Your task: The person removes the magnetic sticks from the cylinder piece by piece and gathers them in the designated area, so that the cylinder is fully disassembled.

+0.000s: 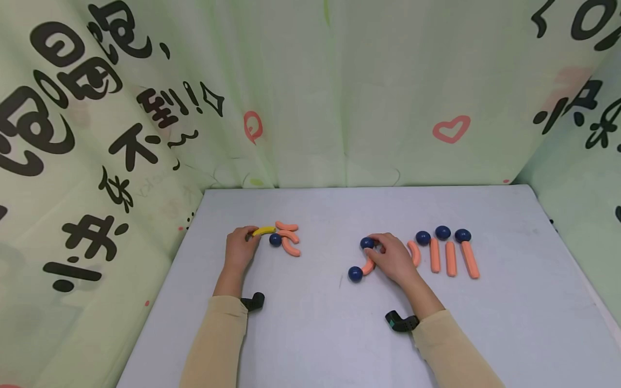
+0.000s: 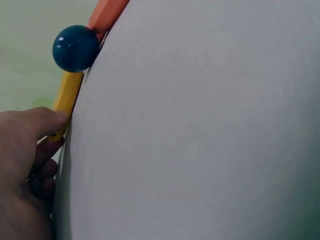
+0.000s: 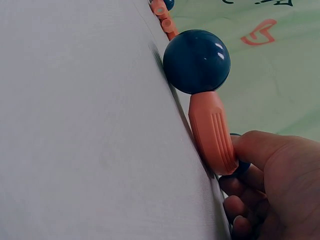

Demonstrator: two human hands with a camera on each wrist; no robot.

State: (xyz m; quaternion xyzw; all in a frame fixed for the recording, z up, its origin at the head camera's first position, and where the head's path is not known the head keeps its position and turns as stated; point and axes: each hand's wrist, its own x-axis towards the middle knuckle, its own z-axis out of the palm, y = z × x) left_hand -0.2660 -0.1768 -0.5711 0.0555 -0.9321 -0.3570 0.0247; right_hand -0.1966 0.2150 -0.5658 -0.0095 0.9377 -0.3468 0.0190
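My left hand (image 1: 241,249) pinches the near end of a yellow curved rod (image 1: 263,230) between thumb and fingers. By the rod's other end is a blue ball (image 1: 275,240), with curved orange rods (image 1: 291,248) beside it. My right hand (image 1: 392,258) has thumb and fingers around a blue ball (image 1: 367,243) at one end of a curved orange rod (image 3: 212,132). Another blue ball (image 3: 197,61) sits at that rod's opposite end. In the right wrist view, the held ball is mostly hidden behind the rod and thumb.
Right of my right hand lie another curved orange rod (image 1: 414,253), several straight orange rods (image 1: 451,258) and blue balls (image 1: 442,233) near their far ends. The white table (image 1: 310,323) meets a printed curtain (image 1: 359,97) at the back and sides.
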